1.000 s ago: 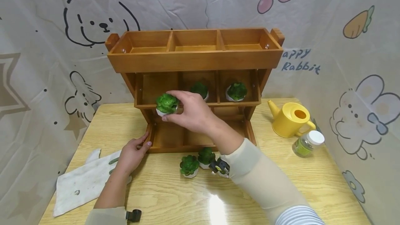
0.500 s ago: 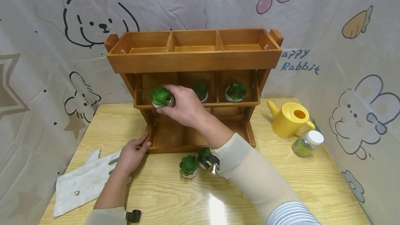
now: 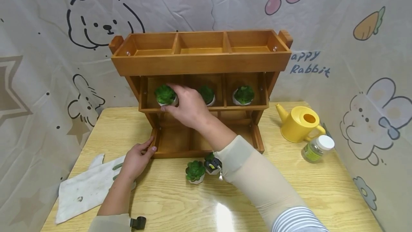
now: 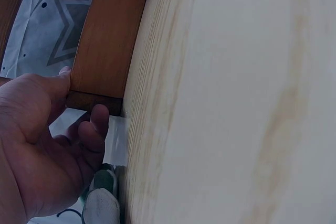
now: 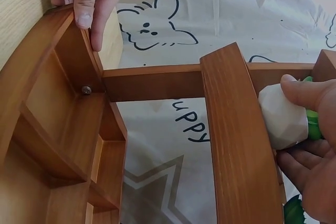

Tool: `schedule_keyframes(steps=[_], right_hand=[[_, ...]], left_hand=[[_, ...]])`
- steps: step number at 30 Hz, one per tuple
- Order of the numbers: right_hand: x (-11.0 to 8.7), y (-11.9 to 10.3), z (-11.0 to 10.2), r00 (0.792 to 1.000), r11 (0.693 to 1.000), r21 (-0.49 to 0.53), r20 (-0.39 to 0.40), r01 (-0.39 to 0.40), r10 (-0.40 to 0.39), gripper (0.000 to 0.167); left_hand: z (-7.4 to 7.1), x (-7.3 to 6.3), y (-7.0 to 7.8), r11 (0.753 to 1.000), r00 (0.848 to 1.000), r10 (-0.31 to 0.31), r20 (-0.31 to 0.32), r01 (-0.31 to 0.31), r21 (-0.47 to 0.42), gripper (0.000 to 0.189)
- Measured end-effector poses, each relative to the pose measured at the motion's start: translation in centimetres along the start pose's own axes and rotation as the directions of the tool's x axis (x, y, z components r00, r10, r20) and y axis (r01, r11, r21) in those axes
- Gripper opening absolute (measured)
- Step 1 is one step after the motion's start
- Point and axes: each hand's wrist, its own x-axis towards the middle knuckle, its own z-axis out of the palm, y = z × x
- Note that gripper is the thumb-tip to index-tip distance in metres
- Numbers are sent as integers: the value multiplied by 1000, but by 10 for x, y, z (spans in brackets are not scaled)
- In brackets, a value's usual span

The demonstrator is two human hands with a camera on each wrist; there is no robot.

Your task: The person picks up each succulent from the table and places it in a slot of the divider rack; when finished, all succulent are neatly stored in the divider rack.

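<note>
My right hand (image 3: 190,108) pinches a small potted succulent (image 3: 165,95) with green leaves between thumb and fingers. The plant is at the left compartment of the wooden shelf's (image 3: 199,63) middle tier. In the right wrist view its white pot (image 5: 283,116) is tilted sideways by the camera angle, beside the front board; whether it touches the floor is hidden. Two more succulents, a middle one (image 3: 207,95) and a right one (image 3: 243,95), sit in that tier. My left hand (image 3: 136,158) holds the bottom tier's front left corner (image 4: 97,100) between thumb and fingers.
A green succulent (image 3: 195,171) stands on the table before the shelf, beside another (image 3: 210,164) partly covered by the right wrist's dark camera. White gloves (image 3: 87,187) lie left. A yellow watering can (image 3: 299,122) and a white-lidded jar (image 3: 317,148) stand right.
My right hand has carried the succulent left and up, from in front of the middle tier into its left compartment. The left hand has stayed on the shelf corner.
</note>
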Motion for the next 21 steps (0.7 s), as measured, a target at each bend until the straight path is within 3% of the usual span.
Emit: schedule_keyframes(steps=[11,21], right_hand=[[3,-1,7,999,1000,-23,-30,18,-19,70],[7,-4,13,1000,998,-52,-10,25,-25,70]], left_hand=[[1,0,0,1000,1000,-5,4,5,-9,59],[-1,1,0,1000,1000,-9,-2,9,0,58]])
